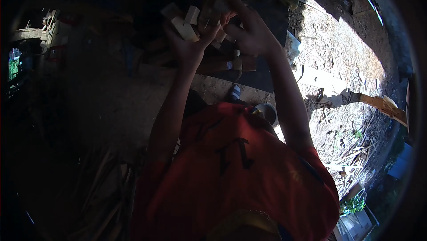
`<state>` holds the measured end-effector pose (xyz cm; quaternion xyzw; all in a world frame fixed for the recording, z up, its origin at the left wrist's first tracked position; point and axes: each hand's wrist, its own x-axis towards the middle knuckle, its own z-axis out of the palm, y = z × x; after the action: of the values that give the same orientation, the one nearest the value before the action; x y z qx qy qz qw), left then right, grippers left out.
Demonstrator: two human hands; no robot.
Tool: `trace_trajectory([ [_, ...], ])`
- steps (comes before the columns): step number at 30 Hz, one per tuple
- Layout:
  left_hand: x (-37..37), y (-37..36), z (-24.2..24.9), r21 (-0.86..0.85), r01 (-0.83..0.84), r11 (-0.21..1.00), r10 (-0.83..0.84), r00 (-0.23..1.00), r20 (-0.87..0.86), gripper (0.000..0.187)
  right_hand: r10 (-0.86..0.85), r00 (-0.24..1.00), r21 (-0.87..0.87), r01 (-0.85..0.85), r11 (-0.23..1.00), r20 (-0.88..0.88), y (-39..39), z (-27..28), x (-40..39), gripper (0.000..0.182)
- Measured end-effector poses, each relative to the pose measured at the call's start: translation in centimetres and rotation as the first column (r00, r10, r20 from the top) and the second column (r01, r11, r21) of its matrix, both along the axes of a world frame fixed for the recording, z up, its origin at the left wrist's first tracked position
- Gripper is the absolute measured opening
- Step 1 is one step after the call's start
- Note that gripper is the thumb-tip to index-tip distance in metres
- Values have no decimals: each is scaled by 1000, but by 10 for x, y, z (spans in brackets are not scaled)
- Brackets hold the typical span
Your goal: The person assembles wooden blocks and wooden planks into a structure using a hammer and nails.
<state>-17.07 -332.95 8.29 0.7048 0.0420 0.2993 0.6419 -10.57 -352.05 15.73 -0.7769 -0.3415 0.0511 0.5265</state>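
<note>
My left hand [189, 50] is closed around pale wooden blocks, its thumb pointing towards my right hand; most of its fingers are hidden behind the wood. One angled wooden block [180, 23] and a smaller block [192, 15] show above it. My right hand [249, 30] grips a wooden piece [209, 15] between the two hands, with its index finger stretched along it. Shadow hides how the pieces meet. Just below the hands, a hammer [237, 65] with a curved metal head lies on a dark surface [260, 75].
Sunlit dirt ground [329, 41] with scraps stretches along the right. A wooden beam [382, 105] juts in at the right edge. Sticks [102, 187] lie in shadow at lower left. My foot [235, 92] shows below the hammer.
</note>
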Motion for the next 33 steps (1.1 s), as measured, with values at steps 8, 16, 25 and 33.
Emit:
trace_trajectory([
  [8,-2,-12,-1,40,-55,998,56,998,-13,114,-119,991,63,115,991,58,10,-2,-5,67],
  [16,-8,-19,17,-62,18,998,-21,998,-58,104,-200,972,64,193,979,120,-1,8,6,58],
  [25,-5,-19,26,-124,62,990,-60,998,25,101,-192,957,-76,212,974,216,3,42,14,39],
  [33,-5,-12,11,-46,62,997,-63,998,-14,96,-168,950,-350,257,901,265,22,99,12,31],
])
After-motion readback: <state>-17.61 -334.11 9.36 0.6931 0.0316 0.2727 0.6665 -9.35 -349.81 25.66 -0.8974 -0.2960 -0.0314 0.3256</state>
